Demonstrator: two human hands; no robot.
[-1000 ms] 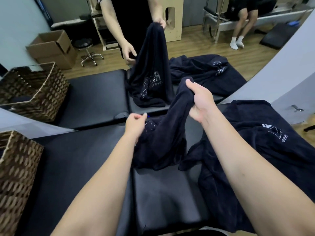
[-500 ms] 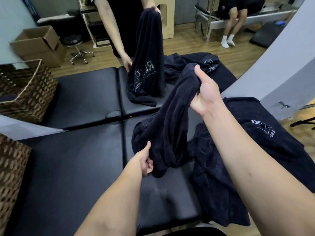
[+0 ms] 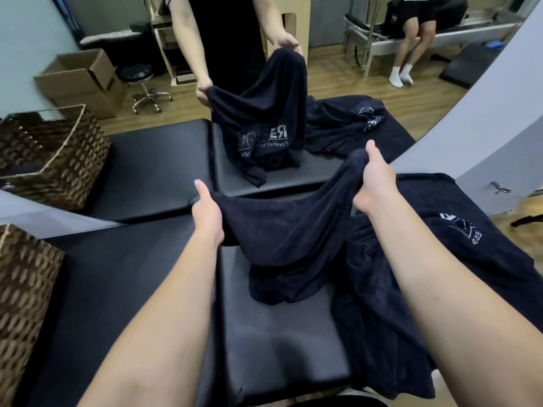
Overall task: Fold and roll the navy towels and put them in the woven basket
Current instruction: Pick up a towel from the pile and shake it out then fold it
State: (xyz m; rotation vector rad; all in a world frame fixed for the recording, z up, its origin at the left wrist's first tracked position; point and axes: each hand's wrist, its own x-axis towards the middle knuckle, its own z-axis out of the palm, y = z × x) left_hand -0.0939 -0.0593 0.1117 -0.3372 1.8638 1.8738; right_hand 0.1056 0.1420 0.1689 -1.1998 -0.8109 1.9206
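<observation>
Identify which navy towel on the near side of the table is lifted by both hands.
The plain towel stretched between the left hand and right hand. The logo towel lies crumpled on the table, untouched.

A navy towel (image 3: 282, 230) hangs stretched between the left hand (image 3: 207, 214) and the right hand (image 3: 374, 183), its top edge sagging in a curve, higher at the right hand, and its lower part bunched on the black padded table below the hands. A pile of navy towels (image 3: 440, 259) with a white logo lies crumpled just right of the right forearm, draping over the table edge. The woven basket (image 3: 26, 289), brown and coarse, stands well to the left of the left forearm.
</observation>
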